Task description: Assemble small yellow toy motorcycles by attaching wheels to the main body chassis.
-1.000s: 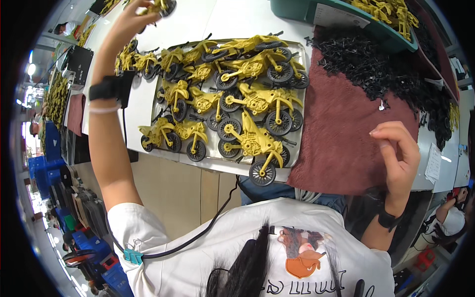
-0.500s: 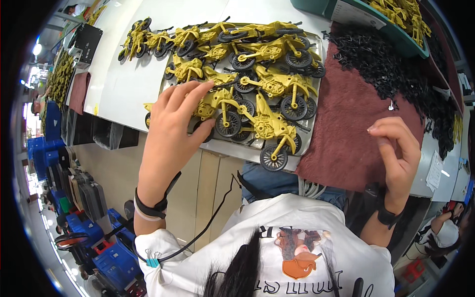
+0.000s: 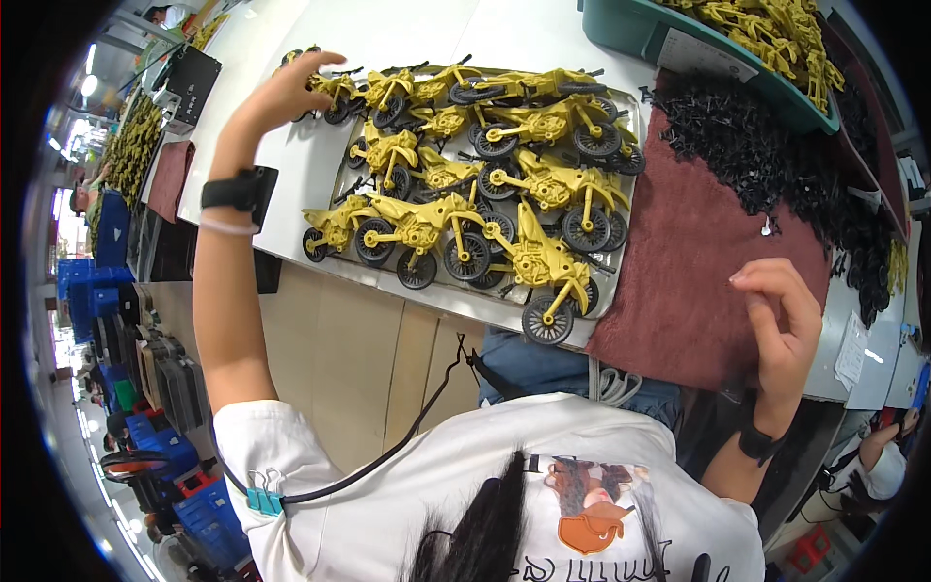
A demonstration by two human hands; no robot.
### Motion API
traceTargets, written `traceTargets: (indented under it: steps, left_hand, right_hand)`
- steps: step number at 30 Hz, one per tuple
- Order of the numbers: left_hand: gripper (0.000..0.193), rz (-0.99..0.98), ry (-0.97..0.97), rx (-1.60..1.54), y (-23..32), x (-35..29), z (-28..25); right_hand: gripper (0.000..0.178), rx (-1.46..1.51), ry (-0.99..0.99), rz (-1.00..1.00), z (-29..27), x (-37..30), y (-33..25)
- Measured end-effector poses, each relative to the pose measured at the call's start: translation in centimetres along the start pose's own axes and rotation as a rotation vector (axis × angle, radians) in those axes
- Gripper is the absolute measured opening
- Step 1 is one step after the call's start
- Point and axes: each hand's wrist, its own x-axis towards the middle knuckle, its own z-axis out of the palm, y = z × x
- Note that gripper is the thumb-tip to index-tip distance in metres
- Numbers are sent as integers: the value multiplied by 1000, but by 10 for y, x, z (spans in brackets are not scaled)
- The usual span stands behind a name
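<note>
Yellow toy motorcycles with black wheels [image 3: 417, 228] lie crowded in several rows on a shallow tray [image 3: 617, 262]. At the far left, my left hand [image 3: 281, 95] arches over a toy motorcycle [image 3: 339, 92] beyond the tray's corner. Its fingers and thumb are spread, and no grip on the toy shows. My right hand [image 3: 784, 315] hovers over the dark red cloth [image 3: 669, 281], fingers loosely bent. A gap separates its thumb from the forefinger, with nothing visible between them.
Small black parts [image 3: 737, 145] are heaped across the back of the cloth. Behind them stands a green bin [image 3: 630, 34] full of yellow parts [image 3: 766, 34]. A black box [image 3: 187, 87] sits at the far left. Papers [image 3: 853, 344] lie at the right.
My left hand has moved from the tray's near left part up to the far left toys. A motorcycle now shows where it was. The right hand has barely moved.
</note>
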Motion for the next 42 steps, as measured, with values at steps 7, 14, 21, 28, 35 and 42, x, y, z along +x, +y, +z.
traceTargets:
  steps: [7, 14, 21, 28, 35, 42]
  left_hand:
    - [71, -34, -33, 327, 6, 30, 5]
    - [31, 140, 312, 64, -25, 36, -9]
    - [24, 191, 542, -77, -46, 38, -20]
    - [34, 306, 166, -431, 59, -3, -53]
    - [28, 390, -228, -98, 161, -17, 25]
    - [25, 369, -157, -150, 157, -25, 12]
  right_hand:
    - [16, -21, 42, 18, -9, -5, 6]
    - [15, 20, 47, 40, -10, -4, 11]
    - [15, 11, 50, 28, -12, -4, 9]
    - [16, 32, 32, 47, -13, -4, 8]
    - [15, 18, -7, 39, -4, -1, 3]
    - [15, 10, 26, 49, -9, -7, 6]
